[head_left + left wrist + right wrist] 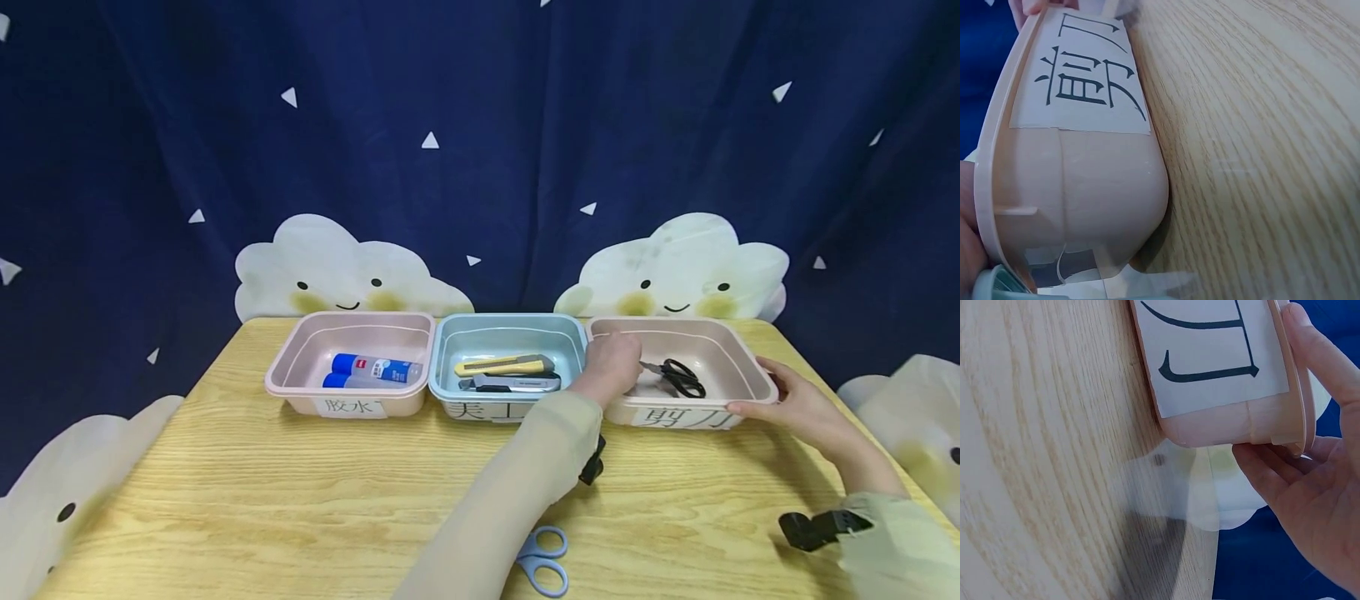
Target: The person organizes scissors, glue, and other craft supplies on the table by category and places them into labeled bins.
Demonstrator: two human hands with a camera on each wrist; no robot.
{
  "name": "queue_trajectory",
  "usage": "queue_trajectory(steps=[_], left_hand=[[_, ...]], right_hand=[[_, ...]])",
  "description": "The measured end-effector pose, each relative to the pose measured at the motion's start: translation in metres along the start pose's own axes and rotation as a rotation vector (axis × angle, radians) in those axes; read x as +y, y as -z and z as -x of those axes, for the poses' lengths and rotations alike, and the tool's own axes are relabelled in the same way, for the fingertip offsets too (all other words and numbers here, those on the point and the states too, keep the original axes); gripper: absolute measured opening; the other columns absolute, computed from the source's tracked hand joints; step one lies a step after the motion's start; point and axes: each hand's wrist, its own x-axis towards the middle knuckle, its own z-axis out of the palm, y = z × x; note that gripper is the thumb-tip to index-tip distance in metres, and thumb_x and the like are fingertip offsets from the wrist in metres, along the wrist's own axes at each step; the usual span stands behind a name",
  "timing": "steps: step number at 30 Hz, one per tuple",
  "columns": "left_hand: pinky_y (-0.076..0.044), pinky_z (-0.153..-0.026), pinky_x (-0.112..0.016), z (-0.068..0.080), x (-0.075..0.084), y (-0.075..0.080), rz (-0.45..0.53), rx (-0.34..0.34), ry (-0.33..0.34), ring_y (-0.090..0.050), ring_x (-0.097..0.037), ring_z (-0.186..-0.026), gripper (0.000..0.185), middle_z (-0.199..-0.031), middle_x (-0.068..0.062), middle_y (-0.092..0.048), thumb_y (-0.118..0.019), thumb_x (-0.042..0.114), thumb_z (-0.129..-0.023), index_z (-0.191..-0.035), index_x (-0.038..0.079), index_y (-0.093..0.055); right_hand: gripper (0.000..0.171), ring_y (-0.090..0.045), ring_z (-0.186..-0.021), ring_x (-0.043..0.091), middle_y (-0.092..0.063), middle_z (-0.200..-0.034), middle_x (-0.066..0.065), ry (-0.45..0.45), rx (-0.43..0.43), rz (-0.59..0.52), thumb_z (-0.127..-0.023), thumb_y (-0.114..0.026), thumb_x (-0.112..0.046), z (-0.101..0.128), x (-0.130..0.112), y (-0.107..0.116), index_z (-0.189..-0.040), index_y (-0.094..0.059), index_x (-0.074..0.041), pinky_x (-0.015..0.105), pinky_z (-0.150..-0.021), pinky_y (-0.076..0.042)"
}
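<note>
Black-handled scissors (682, 379) lie in the right-hand pinkish bin (720, 350), blades toward the left. My left hand (611, 367) is at the left end of this bin, curled over its near-left side beside the blade tips. Its fingertips are hidden, so I cannot tell what they hold. My right hand (798, 412) grips the bin's right end, thumb at the front rim and fingers under the rim, as the right wrist view shows. The bin's front label (1085, 75) carries large black characters.
Left of it stand a blue bin (510, 323) with box cutters (506, 367) and a pink bin (360, 319) with blue-capped glue tubes (375, 367). Light-blue scissors (543, 560) lie on the table (300, 500) near my left forearm. A dark blue curtain (487, 125) hangs behind.
</note>
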Motion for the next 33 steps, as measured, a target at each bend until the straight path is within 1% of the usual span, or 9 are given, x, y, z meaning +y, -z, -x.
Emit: queue_trajectory(steps=[2, 7, 11, 14, 18, 22, 26, 29, 33], left_hand=[[-0.047, -0.056, -0.027, 0.0, 0.0, 0.0, 0.002, -0.003, -0.005, -0.059, -0.007, -0.072, 0.005, -0.085, 0.013, -0.066, -0.064, 0.031, -0.083, -0.08, 0.029, -0.067], [-0.046, -0.055, -0.027, 0.0, -0.002, 0.0, 0.027, 0.0, -0.024, -0.058, -0.006, -0.071, 0.013, -0.085, 0.014, -0.066, -0.062, 0.017, -0.082, -0.081, 0.029, -0.067], [-0.045, -0.058, -0.025, 0.002, -0.007, 0.0, 0.081, -0.002, -0.025, -0.058, -0.006, -0.074, 0.008, -0.087, 0.016, -0.065, -0.061, 0.025, -0.086, -0.089, 0.03, -0.067], [-0.044, -0.059, -0.024, 0.005, -0.012, 0.001, 0.149, 0.003, -0.036, -0.058, -0.006, -0.075, 0.009, -0.087, 0.016, -0.063, -0.059, 0.033, -0.087, -0.091, 0.03, -0.066], [-0.043, -0.059, -0.022, 0.013, -0.017, 0.004, 0.23, 0.031, -0.095, -0.058, -0.006, -0.078, 0.011, -0.089, 0.017, -0.064, -0.058, 0.034, -0.088, -0.092, 0.031, -0.067], [-0.042, -0.06, -0.019, 0.025, -0.022, 0.01, 0.246, 0.055, -0.173, -0.056, -0.002, -0.078, 0.01, -0.086, 0.019, -0.063, -0.06, 0.034, -0.086, -0.09, 0.031, -0.068], [-0.04, -0.058, -0.015, 0.037, -0.027, 0.017, 0.287, 0.07, -0.262, -0.052, 0.002, -0.073, 0.009, -0.08, 0.018, -0.062, -0.061, 0.033, -0.086, -0.088, 0.029, -0.069], [-0.038, -0.057, -0.013, 0.047, -0.034, 0.024, 0.328, 0.067, -0.318, -0.05, 0.002, -0.071, 0.01, -0.079, 0.016, -0.06, -0.06, 0.032, -0.087, -0.089, 0.027, -0.069], [-0.038, -0.06, -0.012, 0.06, -0.045, 0.031, 0.369, 0.047, -0.355, -0.05, 0.004, -0.072, 0.012, -0.083, 0.016, -0.062, -0.059, 0.03, -0.088, -0.092, 0.026, -0.069]], right_hand=[[0.079, -0.043, -0.086, -0.011, -0.044, -0.123, 0.027, 0.007, 0.003, -0.006, -0.079, -0.07, -0.022, 0.0, -0.001, 0.0, -0.138, -0.025, 0.006, 0.007, -0.065, -0.039], [0.078, -0.046, -0.087, -0.01, -0.045, -0.121, 0.025, 0.015, 0.004, -0.023, -0.08, -0.07, -0.02, 0.0, 0.0, -0.001, -0.138, -0.025, 0.006, 0.008, -0.065, -0.04], [0.077, -0.047, -0.088, -0.009, -0.045, -0.121, 0.022, 0.012, -0.007, -0.031, -0.08, -0.069, -0.02, -0.003, 0.002, -0.004, -0.138, -0.025, 0.005, 0.009, -0.066, -0.041], [0.077, -0.047, -0.09, -0.008, -0.046, -0.121, 0.02, 0.007, -0.018, -0.03, -0.081, -0.069, -0.021, -0.004, 0.003, -0.005, -0.139, -0.025, 0.003, 0.009, -0.067, -0.041], [0.076, -0.048, -0.089, -0.007, -0.047, -0.121, 0.02, 0.004, -0.016, -0.016, -0.081, -0.069, -0.022, -0.003, 0.002, -0.005, -0.139, -0.026, 0.003, 0.009, -0.067, -0.041], [0.077, -0.048, -0.09, -0.006, -0.046, -0.122, 0.022, -0.005, -0.026, -0.006, -0.081, -0.069, -0.023, -0.001, 0.001, -0.003, -0.139, -0.025, 0.003, 0.01, -0.067, -0.04], [0.078, -0.046, -0.09, -0.008, -0.045, -0.125, 0.023, -0.015, -0.029, -0.002, -0.081, -0.068, -0.025, 0.001, -0.001, -0.002, -0.139, -0.025, 0.003, 0.009, -0.067, -0.039], [0.077, -0.046, -0.089, -0.008, -0.047, -0.122, 0.021, -0.005, -0.014, 0.004, -0.08, -0.069, -0.024, 0.002, -0.002, -0.001, -0.138, -0.027, 0.003, 0.009, -0.066, -0.039], [0.077, -0.047, -0.089, -0.006, -0.048, -0.122, 0.021, -0.004, -0.016, 0.012, -0.08, -0.069, -0.025, 0.001, -0.003, 0.001, -0.138, -0.027, 0.003, 0.01, -0.066, -0.039]])
